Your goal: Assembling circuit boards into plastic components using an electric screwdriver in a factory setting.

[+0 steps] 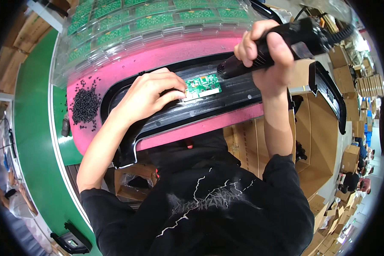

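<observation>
A small green circuit board lies in a long black plastic housing. The fingers of my left hand are closed at the board's left edge, thumb and fingertips on it. My right hand is wrapped round a black electric screwdriver, raised above the housing's right part. Its tip end points down and left toward the board, while its cord runs off to the upper right. A heap of small black screws lies left of the housing on the pink mat.
Clear plastic trays full of green boards are stacked at the far side. An open cardboard box stands on the right, with another black plastic housing by it. A green surface stretches along the left.
</observation>
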Available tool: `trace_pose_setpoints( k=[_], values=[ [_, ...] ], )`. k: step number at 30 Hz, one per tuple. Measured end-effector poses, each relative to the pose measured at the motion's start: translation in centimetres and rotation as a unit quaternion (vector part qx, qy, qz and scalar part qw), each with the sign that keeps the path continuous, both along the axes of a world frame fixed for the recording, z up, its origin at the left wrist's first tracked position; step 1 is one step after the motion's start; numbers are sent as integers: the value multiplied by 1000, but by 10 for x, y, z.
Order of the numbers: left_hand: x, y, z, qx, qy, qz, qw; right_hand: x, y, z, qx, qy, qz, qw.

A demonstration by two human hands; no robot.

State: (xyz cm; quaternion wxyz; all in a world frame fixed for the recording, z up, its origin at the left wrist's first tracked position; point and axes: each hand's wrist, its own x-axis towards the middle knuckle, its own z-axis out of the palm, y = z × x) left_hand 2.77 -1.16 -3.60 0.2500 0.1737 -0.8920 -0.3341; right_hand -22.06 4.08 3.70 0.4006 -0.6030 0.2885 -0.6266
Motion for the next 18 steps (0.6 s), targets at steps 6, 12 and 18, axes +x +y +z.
trace_pose_setpoints(
  k=[6,12,18],
  values=[
    [-3,6,3,-6,-50,-12,999,0,-6,-10,32,1,-35,999],
    [-4,6,5,5,-100,-12,995,0,-11,-17,42,-6,-58,997],
    [-6,6,11,47,-143,0,989,0,-15,-16,48,-1,-63,997]
  ],
)
